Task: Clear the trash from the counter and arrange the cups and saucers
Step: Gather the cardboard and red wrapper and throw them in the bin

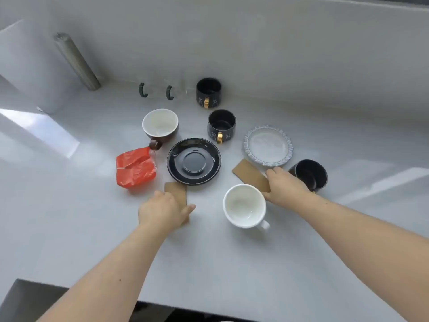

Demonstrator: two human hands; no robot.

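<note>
My left hand (163, 211) lies over a brown cardboard piece (176, 190) just in front of the black saucer (194, 161), fingers closing on its edges. My right hand (285, 187) grips a second brown cardboard piece (248, 173) between the white cup (245, 205) and the pale blue-rimmed saucer (268, 145). A red crumpled wrapper (135, 167) lies left of the black saucer. A brown cup with a white inside (160, 125) stands behind it. Two black cups with gold handles (221, 125) (208, 91) stand further back. Another black cup (310, 174) is partly hidden by my right hand.
Two clear glass cups with green handles (143, 90) (170, 92) stand by the back wall. A grey pipe (76, 61) rises at the back left. The counter's front edge (209, 310) runs below my arms, with a dark opening at the bottom left.
</note>
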